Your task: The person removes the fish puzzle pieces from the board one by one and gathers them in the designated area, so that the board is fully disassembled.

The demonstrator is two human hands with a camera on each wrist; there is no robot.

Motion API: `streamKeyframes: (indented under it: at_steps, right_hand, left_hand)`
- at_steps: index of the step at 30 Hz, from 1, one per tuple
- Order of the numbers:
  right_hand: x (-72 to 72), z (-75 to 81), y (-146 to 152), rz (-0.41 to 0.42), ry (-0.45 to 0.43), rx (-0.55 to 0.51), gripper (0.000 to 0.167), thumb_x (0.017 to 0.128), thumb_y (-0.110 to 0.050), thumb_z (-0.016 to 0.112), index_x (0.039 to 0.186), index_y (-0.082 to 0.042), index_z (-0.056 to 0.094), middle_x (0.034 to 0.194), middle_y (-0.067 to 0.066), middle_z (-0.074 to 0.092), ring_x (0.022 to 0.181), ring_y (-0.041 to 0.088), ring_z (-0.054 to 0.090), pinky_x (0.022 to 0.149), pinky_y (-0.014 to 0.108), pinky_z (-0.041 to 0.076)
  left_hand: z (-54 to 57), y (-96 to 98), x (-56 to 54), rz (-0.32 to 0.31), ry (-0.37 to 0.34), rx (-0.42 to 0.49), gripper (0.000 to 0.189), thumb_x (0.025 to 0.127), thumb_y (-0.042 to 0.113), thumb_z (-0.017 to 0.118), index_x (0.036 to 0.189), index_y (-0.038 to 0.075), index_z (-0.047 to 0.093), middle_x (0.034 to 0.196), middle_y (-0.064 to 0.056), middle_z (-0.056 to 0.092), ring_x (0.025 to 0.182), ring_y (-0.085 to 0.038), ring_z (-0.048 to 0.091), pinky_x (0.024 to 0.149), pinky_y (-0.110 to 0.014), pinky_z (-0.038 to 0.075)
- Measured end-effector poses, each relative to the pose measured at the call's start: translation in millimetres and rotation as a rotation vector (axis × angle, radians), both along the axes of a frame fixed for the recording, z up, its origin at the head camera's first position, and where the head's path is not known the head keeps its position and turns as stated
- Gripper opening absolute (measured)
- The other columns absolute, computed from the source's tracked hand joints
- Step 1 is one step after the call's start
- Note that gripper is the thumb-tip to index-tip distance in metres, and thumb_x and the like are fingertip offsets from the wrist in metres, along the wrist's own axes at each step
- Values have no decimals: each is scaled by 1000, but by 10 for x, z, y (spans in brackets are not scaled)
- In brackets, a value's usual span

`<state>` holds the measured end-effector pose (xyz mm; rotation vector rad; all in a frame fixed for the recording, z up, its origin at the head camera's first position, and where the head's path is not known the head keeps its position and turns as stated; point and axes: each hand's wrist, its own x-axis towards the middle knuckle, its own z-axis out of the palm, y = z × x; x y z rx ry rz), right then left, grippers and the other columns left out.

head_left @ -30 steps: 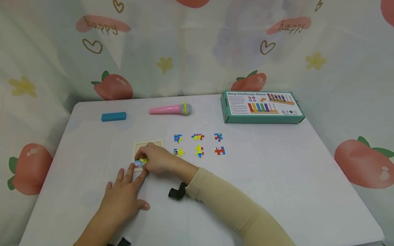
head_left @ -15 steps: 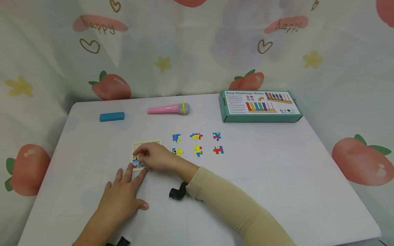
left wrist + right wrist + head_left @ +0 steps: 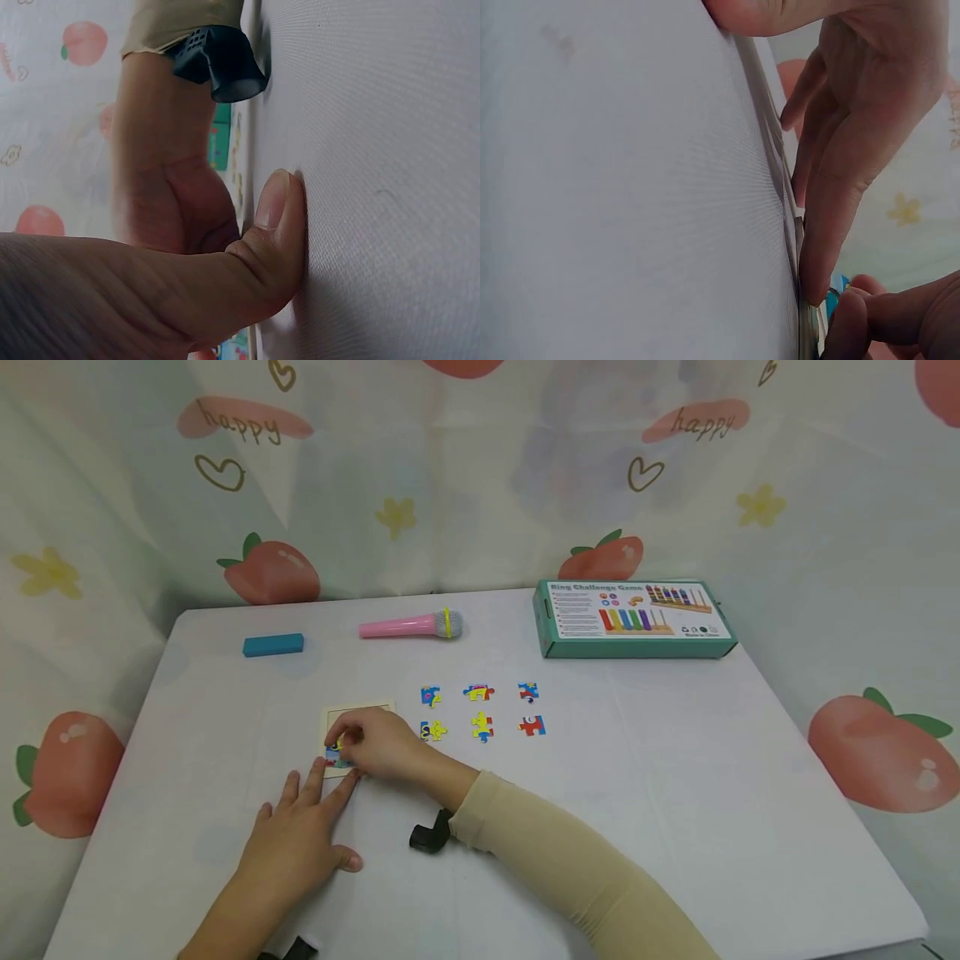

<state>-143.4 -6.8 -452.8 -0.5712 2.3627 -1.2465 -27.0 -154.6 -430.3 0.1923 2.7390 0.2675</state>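
A small wooden puzzle tray [image 3: 325, 727] lies flat on the white table, with colourful jigsaw pieces [image 3: 332, 758] at its near left. My left hand [image 3: 292, 835] is spread flat, its straight fingertips resting on the tray's near edge. Over the tray, my right hand [image 3: 378, 743] has thumb and index finger bent together at a puzzle piece. In the right wrist view a blue bit of that puzzle piece [image 3: 833, 301] shows beside the thumb; the rest is hidden. The left wrist view shows the left thumb [image 3: 274, 232] on the cloth.
Several loose puzzle pieces [image 3: 482, 727] lie in two rows right of the tray. Behind stand a blue block [image 3: 273, 645], a pink toy microphone [image 3: 408, 626] and a green game box [image 3: 636, 620]. A black wrist device [image 3: 430, 835] is at the right wrist.
The right fingers have lifted and shifted slightly on the tray, uncovering more of the pieces at its near left. The left hand stays on the tray edge. The whole view shifts slightly.
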Motion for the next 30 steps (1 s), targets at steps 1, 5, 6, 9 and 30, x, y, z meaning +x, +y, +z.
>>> streamKeyframes:
  at_steps: [1,5,6,9,30]
  right_hand:
    - [-1,0,6,-3,-7,-14,21,99,-6,72,111,-22,80,86,-5,65,70,7,58,60,19,48]
    - [-18,7,40,-11,-67,-101,23,99,-2,69,112,-18,80,84,-3,65,70,7,56,58,19,48]
    - [-26,8,49,-11,-81,-124,24,99,-1,69,112,-17,80,84,-3,64,69,7,56,57,18,49]
    - [-48,8,71,-4,-122,-185,25,99,3,67,113,-12,80,81,-1,63,62,9,55,54,19,50]
    - [-150,358,672,14,-23,-152,24,99,-3,69,116,-15,81,90,1,69,83,16,60,69,23,48]
  left_hand:
    - [2,-1,1,-2,2,0,115,67,56,95,165,25,45,174,-30,27,154,-66,29,107,-89,35]
    - [7,-4,7,-11,14,-3,116,67,57,95,166,25,44,173,-31,28,153,-67,30,106,-89,37]
    - [8,-6,9,-14,18,-3,115,67,57,95,166,25,44,173,-31,28,153,-67,30,106,-88,37]
    - [11,-11,14,-18,21,1,115,68,58,94,166,24,44,173,-30,28,153,-66,30,106,-88,37]
    - [-8,36,-14,5,-12,-48,114,66,57,96,164,22,48,173,-31,28,154,-67,30,109,-87,37]
